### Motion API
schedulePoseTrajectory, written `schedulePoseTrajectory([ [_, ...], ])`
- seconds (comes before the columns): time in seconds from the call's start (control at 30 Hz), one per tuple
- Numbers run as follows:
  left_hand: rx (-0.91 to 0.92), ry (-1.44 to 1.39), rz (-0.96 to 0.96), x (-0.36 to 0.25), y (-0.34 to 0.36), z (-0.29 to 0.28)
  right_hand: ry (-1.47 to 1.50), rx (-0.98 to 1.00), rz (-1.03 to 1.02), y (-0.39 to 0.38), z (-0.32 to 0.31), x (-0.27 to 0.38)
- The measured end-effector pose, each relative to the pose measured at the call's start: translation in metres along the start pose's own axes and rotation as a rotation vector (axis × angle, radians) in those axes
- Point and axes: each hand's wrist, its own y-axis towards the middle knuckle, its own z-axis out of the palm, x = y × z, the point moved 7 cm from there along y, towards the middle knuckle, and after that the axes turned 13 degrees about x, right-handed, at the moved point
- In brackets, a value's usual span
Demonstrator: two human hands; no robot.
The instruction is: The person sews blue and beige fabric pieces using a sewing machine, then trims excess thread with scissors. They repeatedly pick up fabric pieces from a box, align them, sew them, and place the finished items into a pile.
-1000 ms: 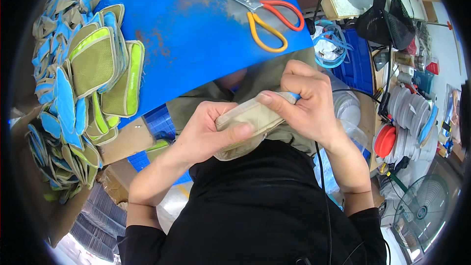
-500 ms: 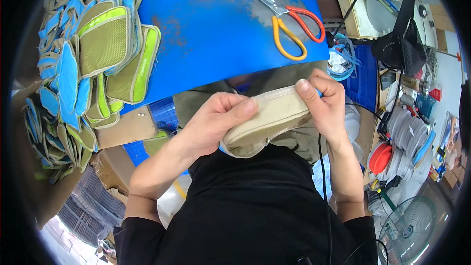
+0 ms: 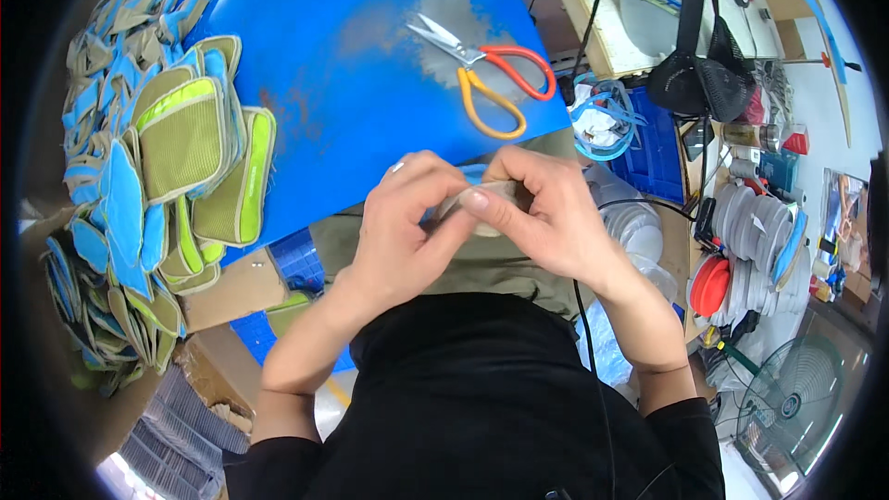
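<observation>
Mid-frame: left hand [image 3: 403, 227], right hand [image 3: 560, 218], fingers closed, pinching beige fabric piece [image 3: 503, 189]; apparently unfinished. Upper left: green-trimmed pouches [image 3: 183, 143] heaped, unheld.

The blue surface [image 3: 370, 93] looks glossy around a dull, rough grey patch [image 3: 454, 2]. The scissors [image 3: 470, 56] pair shiny metal blades [image 3: 437, 37] with smooth plastic-looking handles [image 3: 501, 135]. The olive pouches [image 3: 182, 153] are textured mesh cloth, the beige piece [image 3: 487, 230] matt fabric.
</observation>
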Motion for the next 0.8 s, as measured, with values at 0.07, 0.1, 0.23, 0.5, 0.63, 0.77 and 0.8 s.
schedulePoseTrajectory([
  [0.07, -0.119, 0.142, 0.12, -0.003, -0.007, 0.006, 0.118, -0.073, 0.051, -0.005, 0.001, -0.013],
  [0.1, -0.161, 0.229, 0.176, -0.005, -0.015, 0.012, 0.201, -0.116, 0.032, -0.008, 0.002, -0.021],
  [0.23, -0.365, 0.291, 0.138, 0.017, -0.034, 0.023, 0.477, -0.144, 0.016, -0.018, 0.012, -0.037],
  [0.5, -0.359, 0.08, 0.057, 0.033, -0.023, 0.009, 0.738, -0.089, -0.048, -0.038, 0.025, -0.045],
  [0.63, -0.045, -0.737, -0.213, 0.06, -0.047, 0.045, 0.727, -0.191, 0.032, -0.051, 0.001, -0.066],
  [0.77, 0.189, -1.601, -0.434, 0.043, -0.079, 0.082, 0.664, -0.17, 0.054, -0.049, -0.003, -0.088],
  [0.8, 0.241, -1.612, -0.428, 0.039, -0.08, 0.08, 0.641, -0.167, 0.059, -0.047, -0.001, -0.093],
])
